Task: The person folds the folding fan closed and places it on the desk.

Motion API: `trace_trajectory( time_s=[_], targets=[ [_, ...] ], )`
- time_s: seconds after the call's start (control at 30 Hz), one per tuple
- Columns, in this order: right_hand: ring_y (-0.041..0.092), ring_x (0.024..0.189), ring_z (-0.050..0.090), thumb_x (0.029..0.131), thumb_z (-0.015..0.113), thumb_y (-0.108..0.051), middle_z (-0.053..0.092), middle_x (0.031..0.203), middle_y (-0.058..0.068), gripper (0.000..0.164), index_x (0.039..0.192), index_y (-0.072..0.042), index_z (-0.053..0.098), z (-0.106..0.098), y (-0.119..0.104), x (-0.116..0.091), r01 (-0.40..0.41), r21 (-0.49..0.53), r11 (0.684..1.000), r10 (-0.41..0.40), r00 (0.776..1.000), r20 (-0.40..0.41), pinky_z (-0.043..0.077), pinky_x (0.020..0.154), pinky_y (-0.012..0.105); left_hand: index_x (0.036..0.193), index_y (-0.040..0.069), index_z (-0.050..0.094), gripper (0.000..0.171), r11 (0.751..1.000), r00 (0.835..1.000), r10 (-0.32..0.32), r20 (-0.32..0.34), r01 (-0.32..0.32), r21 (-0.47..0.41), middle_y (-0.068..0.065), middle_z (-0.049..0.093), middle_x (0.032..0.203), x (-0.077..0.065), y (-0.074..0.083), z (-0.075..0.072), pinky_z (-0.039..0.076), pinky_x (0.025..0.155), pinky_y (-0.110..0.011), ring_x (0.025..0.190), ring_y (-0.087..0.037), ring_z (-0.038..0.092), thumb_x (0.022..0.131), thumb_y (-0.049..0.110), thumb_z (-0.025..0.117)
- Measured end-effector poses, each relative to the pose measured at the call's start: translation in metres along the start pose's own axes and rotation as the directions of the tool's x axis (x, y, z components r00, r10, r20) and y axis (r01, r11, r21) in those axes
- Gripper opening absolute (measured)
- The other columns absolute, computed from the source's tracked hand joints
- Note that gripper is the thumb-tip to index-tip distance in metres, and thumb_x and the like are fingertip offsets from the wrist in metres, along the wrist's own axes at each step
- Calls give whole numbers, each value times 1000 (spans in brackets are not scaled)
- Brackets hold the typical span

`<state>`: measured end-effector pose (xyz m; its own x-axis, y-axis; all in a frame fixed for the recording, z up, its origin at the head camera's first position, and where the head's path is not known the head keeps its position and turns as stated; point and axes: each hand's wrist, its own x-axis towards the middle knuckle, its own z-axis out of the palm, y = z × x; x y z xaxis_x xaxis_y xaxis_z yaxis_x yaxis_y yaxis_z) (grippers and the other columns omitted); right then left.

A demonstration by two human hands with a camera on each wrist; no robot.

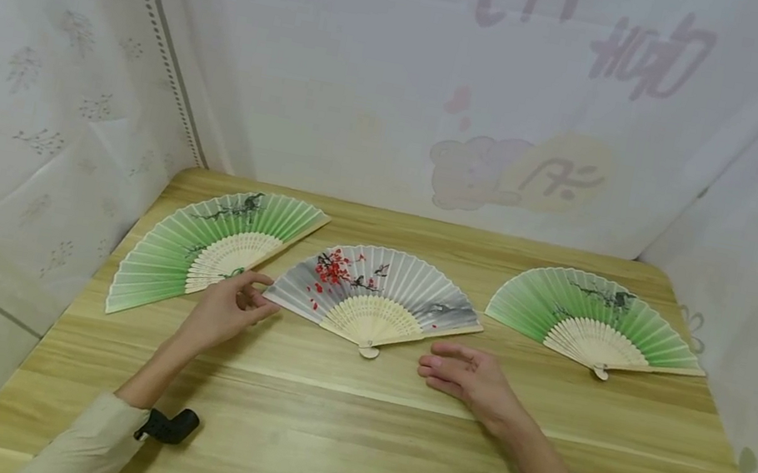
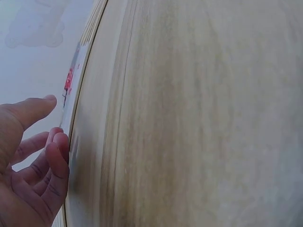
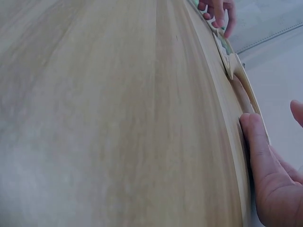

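Flanking a spread grey-white pleated fan with red blossoms (image 1: 380, 292), the released left hand (image 1: 224, 311) is at its left tip, the released right hand (image 1: 480, 388) near its right edge.

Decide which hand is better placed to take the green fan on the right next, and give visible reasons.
Probably the right hand: it is nearer that green fan and appears empty, while the left hand is at the left end of the middle fan.
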<state>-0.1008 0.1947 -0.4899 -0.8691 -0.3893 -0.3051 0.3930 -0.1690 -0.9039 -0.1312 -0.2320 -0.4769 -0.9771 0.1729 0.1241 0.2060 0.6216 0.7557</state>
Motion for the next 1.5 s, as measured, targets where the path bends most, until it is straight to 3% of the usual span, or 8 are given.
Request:
trace_trajectory(
  time_s=[0.6, 1.13, 1.5],
  targets=[
    [34, 114, 65, 99, 62, 6, 61, 128, 30, 50, 141, 18, 38, 8, 2, 7, -59, 166, 984, 64, 998, -24, 50, 98, 42, 123, -2, 65, 43, 999, 1000, -23, -10, 23, 36, -5, 69, 84, 6, -3, 7, 51, 58, -28, 68, -17, 63, 88, 15, 83],
    [35, 119, 62, 102, 55, 7, 56, 133, 33, 48, 143, 20, 34, 16, 3, 11, -56, 229, 972, 60, 998, -8, 47, 102, 41, 120, -3, 66, 40, 999, 998, -24, -50, 26, 41, -4, 69, 81, 8, -4, 7, 51, 64, -31, 71, -19, 65, 88, 13, 83],
    [34, 118, 62, 102, 55, 6, 58, 131, 31, 46, 142, 20, 35, 24, 3, 13, -65, 265, 962, 68, 998, -3, 47, 101, 41, 116, -2, 69, 36, 992, 997, -9, -75, 18, 121, 0, 69, 78, 3, -6, 6, 51, 72, -40, 73, -19, 65, 87, 15, 84]
  ],
)
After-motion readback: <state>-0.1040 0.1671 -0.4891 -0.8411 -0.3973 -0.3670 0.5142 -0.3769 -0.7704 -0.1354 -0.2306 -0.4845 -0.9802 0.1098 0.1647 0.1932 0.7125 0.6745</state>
